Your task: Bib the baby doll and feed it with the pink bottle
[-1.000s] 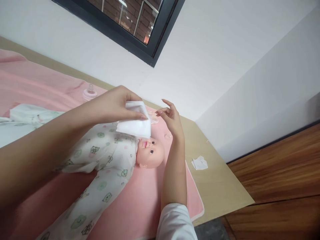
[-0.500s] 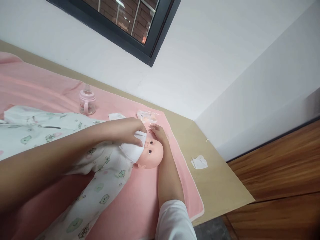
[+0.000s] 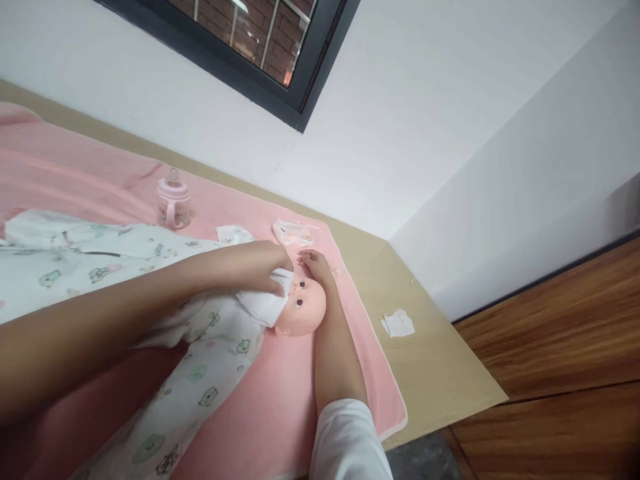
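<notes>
A baby doll lies on its back, its bald head (image 3: 307,310) toward the right and its face partly covered below the eyes. White pajamas (image 3: 200,393) with green animal prints clothe its body. My left hand (image 3: 267,263) reaches across from the left, fingers closed on a white cloth (image 3: 264,307) at the doll's chin and neck. Whether the cloth is tied or tucked at the neck is hidden. Past the top of the head, my right arm curves around, and my right hand (image 3: 316,265) rests by the far side of the face, fingers apart and holding nothing.
A pink-lidded baby bottle (image 3: 173,202) stands behind the doll on a pink blanket (image 3: 270,400). Nearby lies a clear plastic packet (image 3: 293,233). On the tan tabletop (image 3: 440,373) is a crumpled white tissue (image 3: 399,323). A wall and window frame (image 3: 295,110) rise behind.
My left hand has shifted slightly left and down at the doll's mouth, its fingers still on the white cloth. The right hand and the doll stay in place.
</notes>
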Tool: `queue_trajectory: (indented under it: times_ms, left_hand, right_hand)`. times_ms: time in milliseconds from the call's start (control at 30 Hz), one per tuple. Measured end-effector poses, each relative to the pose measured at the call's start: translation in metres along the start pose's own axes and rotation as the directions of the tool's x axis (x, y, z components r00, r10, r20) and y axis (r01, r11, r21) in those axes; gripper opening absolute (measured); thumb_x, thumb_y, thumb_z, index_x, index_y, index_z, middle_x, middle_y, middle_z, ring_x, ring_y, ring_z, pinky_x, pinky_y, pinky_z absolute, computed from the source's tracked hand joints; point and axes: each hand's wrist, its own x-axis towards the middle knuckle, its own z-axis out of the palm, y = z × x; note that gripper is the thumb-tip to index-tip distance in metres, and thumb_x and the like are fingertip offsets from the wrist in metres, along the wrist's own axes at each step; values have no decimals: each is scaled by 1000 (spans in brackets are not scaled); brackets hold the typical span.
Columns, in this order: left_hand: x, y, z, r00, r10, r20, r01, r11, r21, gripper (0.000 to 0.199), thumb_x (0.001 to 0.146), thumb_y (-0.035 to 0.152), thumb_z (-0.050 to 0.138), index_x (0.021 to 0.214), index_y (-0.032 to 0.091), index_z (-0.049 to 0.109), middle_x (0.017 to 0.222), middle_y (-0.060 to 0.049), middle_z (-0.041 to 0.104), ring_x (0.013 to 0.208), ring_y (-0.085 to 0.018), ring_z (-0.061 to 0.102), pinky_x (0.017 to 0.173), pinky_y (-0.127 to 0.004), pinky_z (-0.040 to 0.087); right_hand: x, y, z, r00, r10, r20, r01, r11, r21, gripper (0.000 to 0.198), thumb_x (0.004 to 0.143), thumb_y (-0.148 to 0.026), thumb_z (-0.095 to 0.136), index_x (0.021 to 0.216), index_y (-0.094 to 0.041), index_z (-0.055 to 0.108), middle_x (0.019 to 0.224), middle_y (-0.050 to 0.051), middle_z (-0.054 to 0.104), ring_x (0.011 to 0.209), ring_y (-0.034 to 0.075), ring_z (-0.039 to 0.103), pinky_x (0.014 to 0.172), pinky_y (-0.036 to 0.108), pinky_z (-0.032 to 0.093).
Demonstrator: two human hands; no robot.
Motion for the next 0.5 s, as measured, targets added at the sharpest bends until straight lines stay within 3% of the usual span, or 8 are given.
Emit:
queue_trajectory:
  times_ms: [500]
  left_hand:
    - [-2, 3, -5, 999, -52, 5, 51, 997, 53, 15, 77, 28, 58, 65, 20, 55, 66, -3, 61, 62, -21, 53, 57, -31, 29]
  right_hand:
    - [3, 6, -2, 1000, -12, 4, 12, 1000, -3, 13, 81, -12, 57, 89, -16, 67, 77, 0, 72, 68, 10, 64, 91, 30, 53]
